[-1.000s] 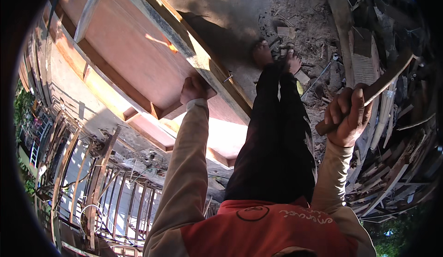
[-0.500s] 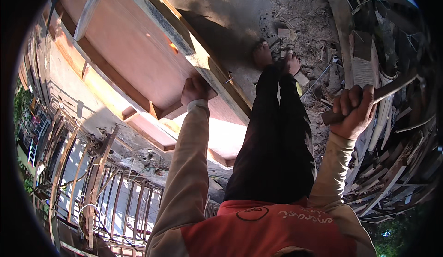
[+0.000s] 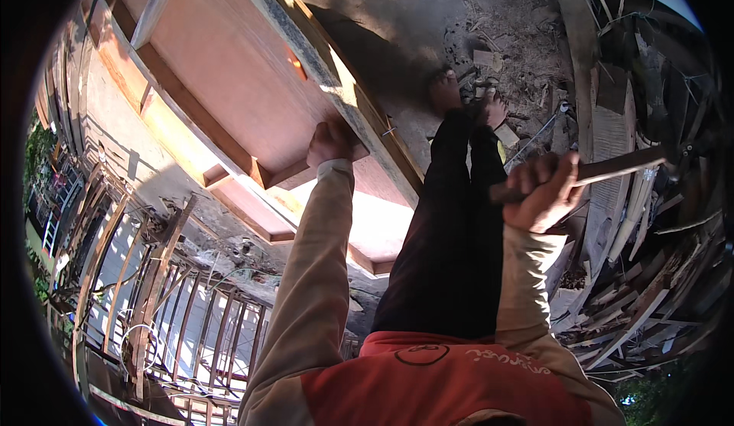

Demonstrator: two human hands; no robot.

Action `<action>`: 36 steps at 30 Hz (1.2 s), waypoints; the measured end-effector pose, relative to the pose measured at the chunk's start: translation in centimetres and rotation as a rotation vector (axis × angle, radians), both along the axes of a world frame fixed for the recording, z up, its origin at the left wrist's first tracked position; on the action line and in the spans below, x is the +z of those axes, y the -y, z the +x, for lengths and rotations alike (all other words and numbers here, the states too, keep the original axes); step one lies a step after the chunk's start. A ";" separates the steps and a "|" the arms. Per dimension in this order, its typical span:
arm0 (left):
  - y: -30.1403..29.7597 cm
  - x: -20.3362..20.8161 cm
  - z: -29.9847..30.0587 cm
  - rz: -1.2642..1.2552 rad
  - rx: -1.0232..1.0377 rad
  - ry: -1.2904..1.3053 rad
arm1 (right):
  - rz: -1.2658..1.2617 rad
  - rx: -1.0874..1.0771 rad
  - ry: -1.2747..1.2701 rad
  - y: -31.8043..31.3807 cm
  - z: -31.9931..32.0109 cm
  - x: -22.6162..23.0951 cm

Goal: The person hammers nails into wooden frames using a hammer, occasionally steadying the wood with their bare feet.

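My right hand [image 3: 543, 193] is closed round the wooden handle of a hammer [image 3: 623, 168], held to the right of my legs. The hammer's dark head, at the far end of the handle, barely shows against the wood behind it. My left hand [image 3: 330, 145] is closed on a short wooden crosspiece [image 3: 294, 174] inside a large panel frame. The frame has pinkish plywood sheets [image 3: 222, 67] between long wooden rails [image 3: 317, 67]. A small shiny, nail-like piece [image 3: 388, 130] sticks out at the frame's right edge, near my left hand.
Scrap wood lies heaped along the right side [image 3: 634, 296], and a thick plank [image 3: 577, 36] stands at its edge. Wood chips and debris [image 3: 512, 51] litter the ground around my bare feet [image 3: 493, 109]. At lower left is a slatted wooden structure [image 3: 191, 327].
My right hand has come left and a little down with the hammer, closer to my legs. My left hand stays on the crosspiece. The whole view has shifted slightly.
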State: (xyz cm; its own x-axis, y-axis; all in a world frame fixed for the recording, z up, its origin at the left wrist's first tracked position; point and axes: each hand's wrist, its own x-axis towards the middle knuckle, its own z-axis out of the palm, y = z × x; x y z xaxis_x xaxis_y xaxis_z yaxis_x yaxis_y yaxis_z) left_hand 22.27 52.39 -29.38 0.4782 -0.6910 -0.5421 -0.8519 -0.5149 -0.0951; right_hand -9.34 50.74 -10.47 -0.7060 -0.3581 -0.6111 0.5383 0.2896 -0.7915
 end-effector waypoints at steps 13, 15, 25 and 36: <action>-1.0 -0.8 0.3 -0.098 -0.035 0.015 | 0.030 -0.086 0.092 -0.6 -2.2 -0.4; -0.8 -0.8 0.5 -0.133 -0.036 0.029 | 0.432 0.419 0.583 -7.9 6.5 -1.4; -1.7 -1.3 1.8 -0.145 -0.115 0.022 | -0.015 0.075 0.278 -1.6 -6.4 0.2; -1.6 -0.8 2.3 -0.155 -0.082 0.016 | 0.056 0.280 0.510 -3.1 -5.5 0.5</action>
